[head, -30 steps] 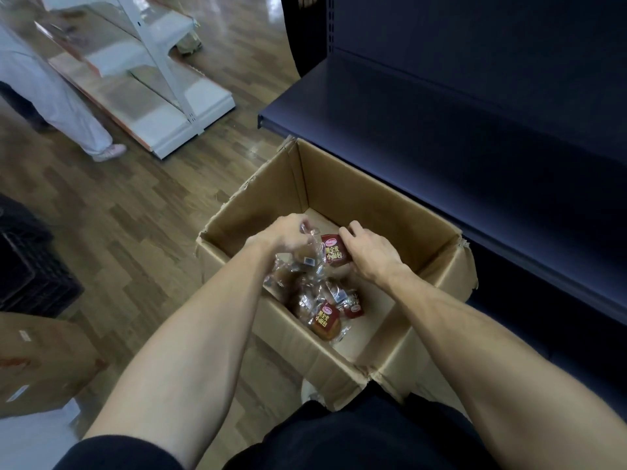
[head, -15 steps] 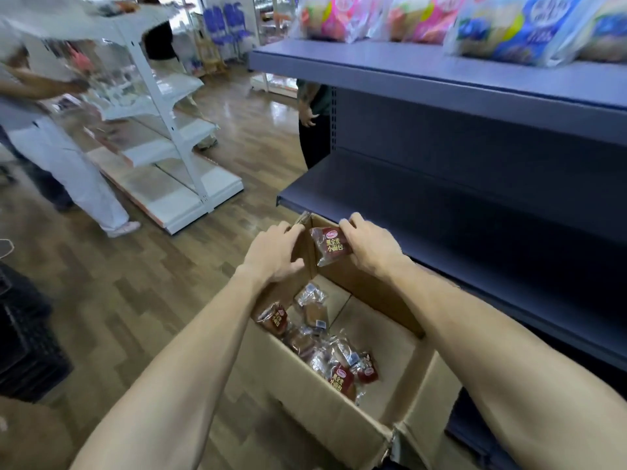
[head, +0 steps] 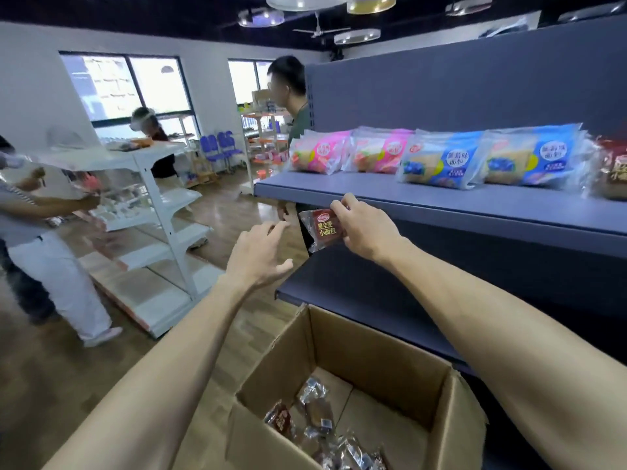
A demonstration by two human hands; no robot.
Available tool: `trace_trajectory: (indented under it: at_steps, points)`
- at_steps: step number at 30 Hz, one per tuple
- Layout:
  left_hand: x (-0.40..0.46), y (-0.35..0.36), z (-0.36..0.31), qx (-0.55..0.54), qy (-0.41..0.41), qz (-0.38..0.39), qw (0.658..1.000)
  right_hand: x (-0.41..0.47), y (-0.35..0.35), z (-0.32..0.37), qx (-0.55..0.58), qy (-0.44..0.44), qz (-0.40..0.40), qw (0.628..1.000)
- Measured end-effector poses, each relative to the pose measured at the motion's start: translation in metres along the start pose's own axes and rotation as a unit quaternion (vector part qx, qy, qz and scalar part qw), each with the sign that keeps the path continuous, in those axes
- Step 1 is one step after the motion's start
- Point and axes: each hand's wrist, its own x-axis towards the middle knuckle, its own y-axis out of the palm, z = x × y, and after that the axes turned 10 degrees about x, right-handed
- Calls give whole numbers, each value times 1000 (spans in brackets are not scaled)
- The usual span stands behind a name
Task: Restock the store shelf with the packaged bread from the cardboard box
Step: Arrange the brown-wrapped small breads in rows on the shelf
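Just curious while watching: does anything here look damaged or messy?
Slightly. The cardboard box has a torn, ragged rim at its right corner, and the bread packets inside lie in a loose jumble. The bags on the upper shelf sit in a neat row.

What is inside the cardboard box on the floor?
Inside the cardboard box lie several small wrapped bread packets, clustered at its near side on bare cardboard. The near wall hides whatever lies right behind it.

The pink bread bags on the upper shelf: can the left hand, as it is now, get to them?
Probably yes. The left hand is open, holds nothing, and hangs just below and left of the upper shelf. The nearest pink bread bag lies by the shelf's open front corner, with nothing between.
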Motion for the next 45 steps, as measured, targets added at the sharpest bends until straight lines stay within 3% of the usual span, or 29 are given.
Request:
trace_trajectory:
  at_steps: [10,29,45]
  points:
    - [84,-68,-64,5,51,-65,997,-7,-93,-68,-40,12,-58,997]
    - [197,-104,-409,-129,260,-165,943,-203,-245,-315,-205,253,-56,944]
    - [206,-89,-420,-250,170,-155,940,-192,-211,-323,-101,249,-46,962]
